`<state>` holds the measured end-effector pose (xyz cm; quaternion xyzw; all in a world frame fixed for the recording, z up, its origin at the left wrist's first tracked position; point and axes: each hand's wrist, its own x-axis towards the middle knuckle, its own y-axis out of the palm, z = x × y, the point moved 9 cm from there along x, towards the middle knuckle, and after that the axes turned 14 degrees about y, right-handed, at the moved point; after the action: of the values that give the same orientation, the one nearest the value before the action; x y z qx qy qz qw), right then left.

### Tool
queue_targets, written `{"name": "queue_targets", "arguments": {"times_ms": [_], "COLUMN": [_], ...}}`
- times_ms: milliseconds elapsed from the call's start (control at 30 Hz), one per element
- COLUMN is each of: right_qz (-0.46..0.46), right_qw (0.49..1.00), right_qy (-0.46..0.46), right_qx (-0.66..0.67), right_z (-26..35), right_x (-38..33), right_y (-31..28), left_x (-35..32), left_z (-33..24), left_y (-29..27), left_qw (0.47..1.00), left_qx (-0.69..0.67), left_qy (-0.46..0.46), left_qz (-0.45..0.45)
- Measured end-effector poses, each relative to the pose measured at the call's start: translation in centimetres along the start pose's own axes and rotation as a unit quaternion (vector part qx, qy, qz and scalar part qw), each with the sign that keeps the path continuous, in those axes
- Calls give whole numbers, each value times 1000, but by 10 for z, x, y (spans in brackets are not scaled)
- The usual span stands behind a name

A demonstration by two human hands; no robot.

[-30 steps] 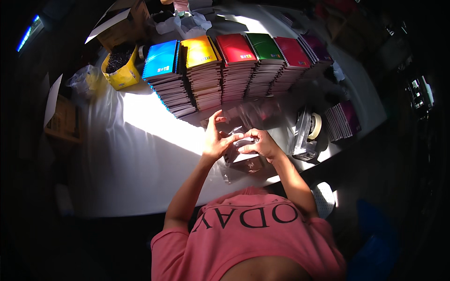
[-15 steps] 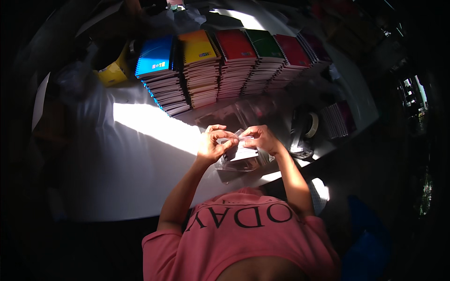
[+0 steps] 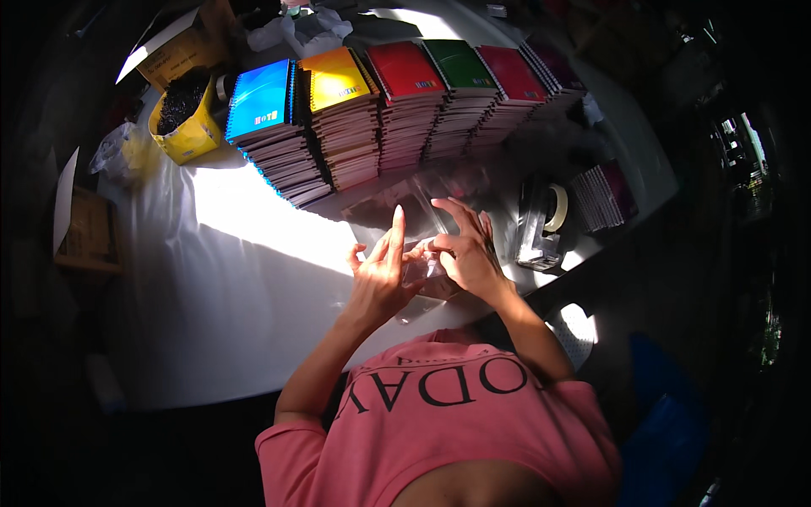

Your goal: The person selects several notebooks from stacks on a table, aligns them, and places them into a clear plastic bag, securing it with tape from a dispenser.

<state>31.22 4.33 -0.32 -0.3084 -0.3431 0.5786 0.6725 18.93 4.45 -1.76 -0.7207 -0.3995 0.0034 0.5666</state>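
Observation:
My left hand (image 3: 382,277) and my right hand (image 3: 467,247) meet over a clear plastic packet (image 3: 425,272) lying near the front edge of the white table (image 3: 228,287). Both pinch the packet's top edge with their fingertips. The left index finger points up and the right fingers are spread. What is inside the packet is in shadow and hard to tell. More clear film (image 3: 397,203) lies just behind the hands.
Stacks of spiral notebooks stand in a row at the back: blue (image 3: 263,100), yellow (image 3: 338,78), red (image 3: 404,69), green (image 3: 460,63) and pink-red (image 3: 511,74). A tape dispenser (image 3: 543,221) and a small notebook stack (image 3: 601,194) stand right. A yellow box (image 3: 187,127) of dark items sits left.
Both hands have stayed together on the packet. My left fingers have lifted and spread, and the hands sit slightly lower and closer to the table's front edge.

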Motion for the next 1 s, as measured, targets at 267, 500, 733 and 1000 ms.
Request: {"name": "queue_targets", "arguments": {"times_ms": [267,500,733,1000], "right_qz": [180,-149,-32,-142], "right_qw": [984,836,757,657], "right_qy": [10,485,432,471], "right_qx": [-11,209,489,571], "right_z": [-5,-276,-270,-263], "right_x": [-59,-110,-81,-159], "right_y": [-5,-80,-48,-32], "left_x": [-20,-17,-13,-12], "left_z": [-14,-24,-22,-25], "left_y": [19,18,17,7], "left_qw": [994,994,996,995], "left_qx": [101,86,21,43], "left_qy": [45,73,88,85], "left_qz": [5,-5,-5,-24]}}
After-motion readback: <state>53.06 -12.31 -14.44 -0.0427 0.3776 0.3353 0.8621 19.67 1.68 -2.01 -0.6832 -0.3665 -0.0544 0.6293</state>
